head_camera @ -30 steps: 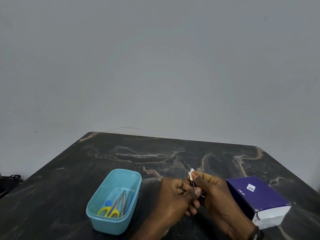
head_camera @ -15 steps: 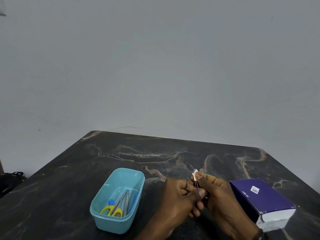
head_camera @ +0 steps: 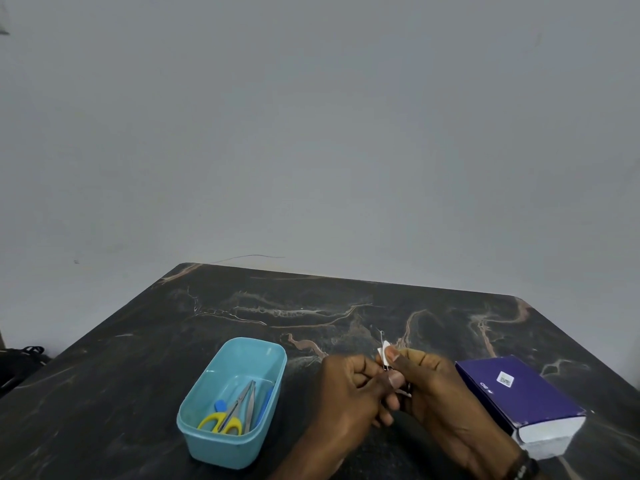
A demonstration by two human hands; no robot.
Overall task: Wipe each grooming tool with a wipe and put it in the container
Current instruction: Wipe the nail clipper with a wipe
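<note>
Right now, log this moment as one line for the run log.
step: wiping | left hand: grips thin metal tool | right hand: pinches white wipe on it | container: yellow-handled scissors already inside | purple box: right

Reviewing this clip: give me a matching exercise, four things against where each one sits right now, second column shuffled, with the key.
Things:
1. yellow-handled scissors
2. small white wipe
3. purple rectangular box
4. turquoise plastic container

Places:
A. on the dark marble table, beside the right hand
B. on the table, beside the left hand
C. inside the container
D. pinched at the right thumb tip

Pairs: 1-C, 2-D, 3-A, 4-B
</note>
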